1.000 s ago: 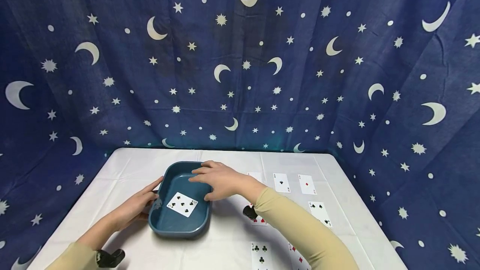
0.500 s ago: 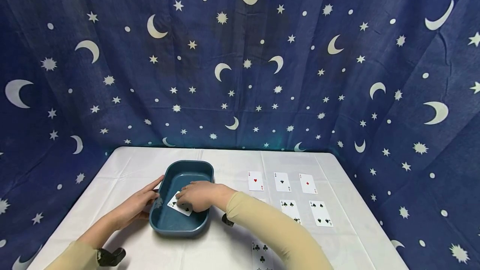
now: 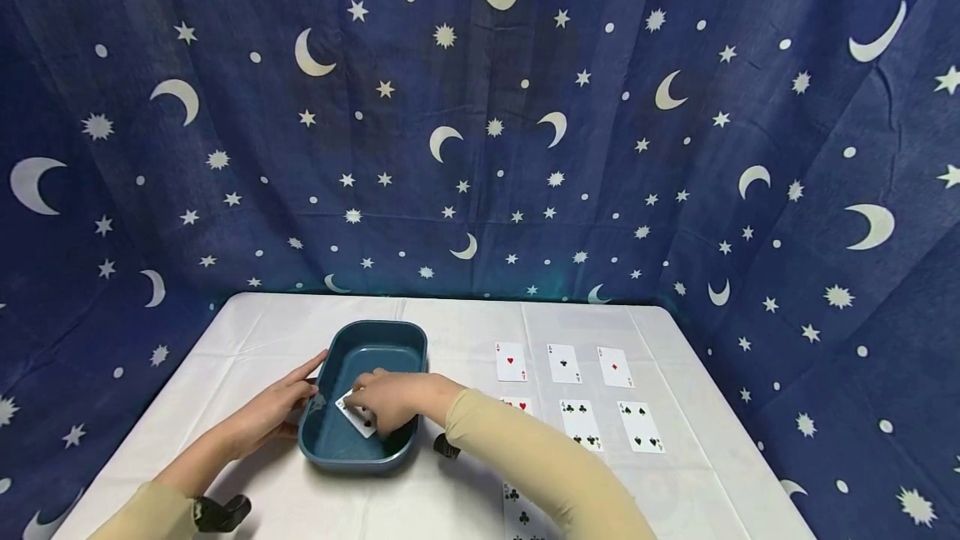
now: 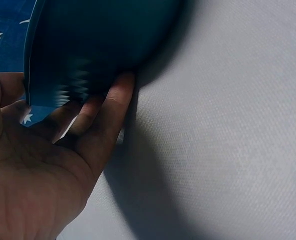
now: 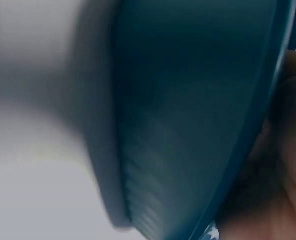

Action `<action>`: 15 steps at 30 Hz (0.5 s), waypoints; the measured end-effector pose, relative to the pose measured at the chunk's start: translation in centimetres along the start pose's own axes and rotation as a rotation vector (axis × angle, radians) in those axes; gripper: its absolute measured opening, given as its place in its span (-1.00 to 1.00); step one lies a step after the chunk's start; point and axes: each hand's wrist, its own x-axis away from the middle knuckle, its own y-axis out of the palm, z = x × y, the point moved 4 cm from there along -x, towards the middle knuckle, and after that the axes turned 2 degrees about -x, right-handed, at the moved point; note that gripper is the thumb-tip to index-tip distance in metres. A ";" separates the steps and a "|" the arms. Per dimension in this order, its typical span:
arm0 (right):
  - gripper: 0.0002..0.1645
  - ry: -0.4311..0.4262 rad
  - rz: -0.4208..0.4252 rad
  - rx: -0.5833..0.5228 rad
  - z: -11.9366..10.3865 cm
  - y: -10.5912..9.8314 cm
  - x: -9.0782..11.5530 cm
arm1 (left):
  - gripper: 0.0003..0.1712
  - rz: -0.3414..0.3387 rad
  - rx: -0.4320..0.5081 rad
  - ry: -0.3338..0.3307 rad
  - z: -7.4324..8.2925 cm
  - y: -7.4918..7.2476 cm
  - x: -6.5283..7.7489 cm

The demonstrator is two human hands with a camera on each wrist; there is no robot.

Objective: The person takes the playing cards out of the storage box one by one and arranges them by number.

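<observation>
In the head view, a blue-green plastic bin (image 3: 378, 330) stands on the left part of the table. My left hand (image 3: 264, 415) steadies its left side. In the left wrist view, the extended fingers (image 4: 118, 92) touch the bin's outer wall (image 4: 102, 40). My right hand (image 3: 393, 402) reaches inside over the right rim and pinches a five of spades playing card (image 3: 354, 417). The card is tilted, and the hand covers part of it. The right wrist view mostly shows the bin's outer side (image 5: 188, 110), with part of the right hand (image 5: 283, 185) beyond the rim.
Right of the bin, cards lie face up in rows on the white-covered table (image 3: 262, 327): an ace of hearts (image 3: 512, 362), more aces, a four of clubs (image 3: 581, 423), a four of spades (image 3: 641, 427) and a five of clubs (image 3: 521, 515). The right sleeve (image 3: 547, 469) overhangs some.
My right hand has come down into the bin onto the five of spades, which has gone from lying flat to tilted in the fingers. The left hand has stayed at the bin's side.
</observation>
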 end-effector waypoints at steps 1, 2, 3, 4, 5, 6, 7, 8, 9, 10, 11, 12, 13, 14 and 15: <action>-0.12 0.009 0.008 0.003 0.2 -0.1 -0.1 | -0.22 0.000 -0.001 -0.001 0.0 0.0 0.0; -0.04 0.025 0.009 0.004 0.5 -0.2 -0.2 | -0.22 0.001 -0.003 -0.003 0.0 0.0 0.0; 0.01 0.035 0.008 0.013 0.7 -0.2 -0.4 | -0.21 0.002 -0.006 -0.005 -0.1 0.0 -0.1; 0.04 0.045 0.005 0.020 0.9 -0.3 -0.5 | -0.21 0.004 -0.009 -0.009 -0.1 0.0 -0.1; 0.07 0.053 -0.001 0.020 1.1 -0.3 -0.6 | -0.21 0.006 -0.012 -0.012 -0.1 0.1 -0.1; 0.08 0.061 -0.011 0.011 1.3 -0.2 -0.8 | -0.21 0.008 -0.015 -0.014 -0.1 0.0 -0.1; 0.09 0.066 -0.018 -0.002 1.4 -0.2 -0.9 | -0.21 0.009 -0.016 -0.016 -0.1 0.1 -0.2; 0.09 0.068 -0.022 -0.017 1.6 -0.1 -1.0 | -0.21 0.011 -0.016 -0.020 -0.2 0.1 -0.2; 0.09 0.067 -0.020 -0.028 1.6 -0.1 -1.1 | -0.21 0.013 -0.015 -0.023 -0.2 0.1 -0.2; 0.09 0.064 -0.018 -0.034 1.7 -0.1 -1.2 | -0.21 0.015 -0.012 -0.026 -0.2 0.1 -0.2; 0.09 0.063 -0.015 -0.036 1.8 -0.1 -1.2 | -0.21 0.018 -0.010 -0.028 -0.2 0.1 -0.2; 0.10 0.059 -0.009 -0.035 1.9 -0.1 -1.2 | -0.21 0.019 -0.009 -0.029 -0.2 0.1 -0.2; 0.10 0.053 0.001 -0.031 1.9 -0.2 -1.2 | -0.21 0.021 -0.008 -0.030 -0.2 0.1 -0.2; 0.10 0.048 0.011 -0.024 2.0 -0.2 -1.2 | -0.21 0.023 -0.008 -0.030 -0.2 0.1 -0.3; 0.10 0.044 0.019 -0.016 2.0 -0.2 -1.1 | -0.20 0.026 -0.009 -0.029 -0.2 0.0 -0.3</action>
